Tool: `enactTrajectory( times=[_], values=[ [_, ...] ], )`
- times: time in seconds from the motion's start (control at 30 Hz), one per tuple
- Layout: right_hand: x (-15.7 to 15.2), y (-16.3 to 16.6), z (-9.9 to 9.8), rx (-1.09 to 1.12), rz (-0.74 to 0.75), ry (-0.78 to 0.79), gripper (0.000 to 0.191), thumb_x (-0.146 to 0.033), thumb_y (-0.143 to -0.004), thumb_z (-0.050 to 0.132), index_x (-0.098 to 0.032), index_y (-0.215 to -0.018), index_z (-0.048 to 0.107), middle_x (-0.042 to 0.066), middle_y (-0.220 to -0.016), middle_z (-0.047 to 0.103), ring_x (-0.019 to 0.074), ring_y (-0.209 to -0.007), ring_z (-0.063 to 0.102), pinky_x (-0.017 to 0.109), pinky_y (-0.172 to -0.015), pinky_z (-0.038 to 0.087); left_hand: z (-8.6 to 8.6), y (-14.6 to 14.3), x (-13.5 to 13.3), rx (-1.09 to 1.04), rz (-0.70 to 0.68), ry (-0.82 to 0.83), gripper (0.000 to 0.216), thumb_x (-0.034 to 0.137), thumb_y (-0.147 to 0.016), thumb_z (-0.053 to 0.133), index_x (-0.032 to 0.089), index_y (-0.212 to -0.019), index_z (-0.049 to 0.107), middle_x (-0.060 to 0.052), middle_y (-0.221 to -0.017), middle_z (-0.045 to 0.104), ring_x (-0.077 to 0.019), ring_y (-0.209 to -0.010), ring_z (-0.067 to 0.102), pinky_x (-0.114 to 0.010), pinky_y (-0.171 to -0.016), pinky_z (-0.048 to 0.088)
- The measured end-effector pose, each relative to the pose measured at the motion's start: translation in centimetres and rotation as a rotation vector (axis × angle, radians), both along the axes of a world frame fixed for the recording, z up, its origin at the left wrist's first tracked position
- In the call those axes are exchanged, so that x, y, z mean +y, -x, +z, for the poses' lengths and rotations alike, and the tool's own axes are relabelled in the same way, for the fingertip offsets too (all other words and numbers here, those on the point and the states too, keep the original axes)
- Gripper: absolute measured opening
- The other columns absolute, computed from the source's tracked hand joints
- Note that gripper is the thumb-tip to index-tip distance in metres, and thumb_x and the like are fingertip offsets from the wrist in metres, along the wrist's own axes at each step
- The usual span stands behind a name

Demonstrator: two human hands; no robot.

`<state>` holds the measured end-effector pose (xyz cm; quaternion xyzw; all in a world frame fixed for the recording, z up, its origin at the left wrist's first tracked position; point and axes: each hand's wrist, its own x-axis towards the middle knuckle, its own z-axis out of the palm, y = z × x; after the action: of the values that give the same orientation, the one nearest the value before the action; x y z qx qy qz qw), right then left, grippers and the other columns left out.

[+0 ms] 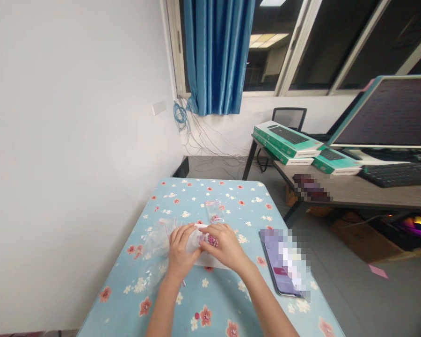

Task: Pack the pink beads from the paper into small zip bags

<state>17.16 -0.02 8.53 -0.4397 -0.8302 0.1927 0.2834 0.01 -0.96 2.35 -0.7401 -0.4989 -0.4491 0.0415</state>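
Note:
Both my hands meet over the middle of a light blue table (pixel 210 299) covered with a flowered cloth. My left hand (pixel 181 250) has its fingers curled round the edge of a small clear plastic bag (pixel 195 238). My right hand (pixel 224 243) pinches the same bag, which holds small pink and purple beads (pixel 212 240). A white sheet (pixel 210 262) lies under my hands. Another small clear bag with pink bits (pixel 214 210) lies just beyond my hands. Crumpled clear plastic (pixel 154 250) lies to the left of my left hand.
A phone (pixel 282 262) lies on the table to the right of my hands. A white wall runs along the left. To the right stands a desk (pixel 354 194) with green keyboard boxes (pixel 287 140), a monitor (pixel 389 114) and a keyboard. A blue curtain (pixel 215 56) hangs at the window.

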Motion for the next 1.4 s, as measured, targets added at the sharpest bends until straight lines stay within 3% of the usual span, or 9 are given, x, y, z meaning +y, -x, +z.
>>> enactTrajectory(
  times=[0.13,0.33,0.63,0.83,0.97,1.2,1.4],
  values=[
    [0.7,-1.3,0.0,0.089,-0.067,0.036,0.017,-0.030,-0.088,0.054,-0.021,-0.099,0.063,0.004,-0.096,0.067,0.0170,-0.086,0.060,0.029,-0.080,0.038,0.0,0.5,0.2,-0.047,0.071,-0.037,0.042,0.032,-0.073,0.071,0.022,-0.111,0.055,-0.007,-0.105,0.066,-0.0236,-0.100,0.059,-0.040,-0.091,0.043],
    [1.4,-2.3,-1.8,-0.212,-0.011,0.192,0.004,-0.024,-0.077,0.063,-0.020,-0.076,0.065,0.000,-0.073,0.064,0.0136,-0.066,0.055,0.023,-0.059,0.032,-0.2,0.5,0.4,-0.140,0.118,-0.004,0.047,0.037,-0.072,0.072,0.021,-0.113,0.054,-0.008,-0.105,0.065,-0.0238,-0.099,0.059,-0.040,-0.088,0.047],
    [1.2,-0.8,-3.2,-0.331,0.064,0.257,0.017,-0.017,-0.072,0.057,-0.021,-0.080,0.071,0.002,-0.074,0.069,0.0144,-0.068,0.058,0.023,-0.059,0.029,-0.8,0.4,0.5,-0.151,0.107,0.043,0.051,0.036,-0.073,0.071,0.021,-0.117,0.052,-0.009,-0.110,0.063,-0.0241,-0.103,0.058,-0.041,-0.090,0.047],
    [1.2,-1.0,-3.5,-0.336,0.064,0.241,0.014,-0.018,-0.074,0.057,-0.021,-0.079,0.070,0.001,-0.073,0.069,0.0140,-0.067,0.058,0.024,-0.058,0.029,-0.6,0.2,0.6,-0.132,0.088,0.031,0.049,0.034,-0.074,0.070,0.021,-0.118,0.051,-0.009,-0.111,0.063,-0.0239,-0.104,0.058,-0.042,-0.091,0.047],
    [1.3,-1.3,-3.2,-0.257,0.081,0.216,0.011,-0.019,-0.079,0.057,-0.019,-0.076,0.067,0.000,-0.069,0.066,0.0132,-0.063,0.055,0.023,-0.058,0.030,-0.4,0.2,0.5,-0.089,0.083,0.016,0.047,0.033,-0.075,0.069,0.021,-0.118,0.052,-0.010,-0.112,0.064,-0.0244,-0.105,0.058,-0.042,-0.091,0.046],
    [1.0,-1.8,-0.8,0.103,0.002,0.143,0.011,-0.025,-0.089,0.052,-0.019,-0.085,0.061,-0.002,-0.067,0.060,0.0121,-0.062,0.053,0.023,-0.063,0.036,-0.4,0.0,0.3,-0.038,0.058,0.008,0.047,0.033,-0.074,0.070,0.022,-0.117,0.054,-0.008,-0.112,0.065,-0.0243,-0.104,0.059,-0.041,-0.092,0.045],
    [0.5,-0.6,-0.4,0.159,0.010,0.083,0.013,-0.029,-0.090,0.052,-0.020,-0.090,0.062,-0.002,-0.071,0.061,0.0126,-0.067,0.054,0.026,-0.072,0.038,-0.4,-0.3,0.0,-0.015,0.024,0.016,0.048,0.033,-0.074,0.069,0.022,-0.118,0.054,-0.008,-0.111,0.065,-0.0246,-0.104,0.058,-0.040,-0.093,0.044]
  ],
)
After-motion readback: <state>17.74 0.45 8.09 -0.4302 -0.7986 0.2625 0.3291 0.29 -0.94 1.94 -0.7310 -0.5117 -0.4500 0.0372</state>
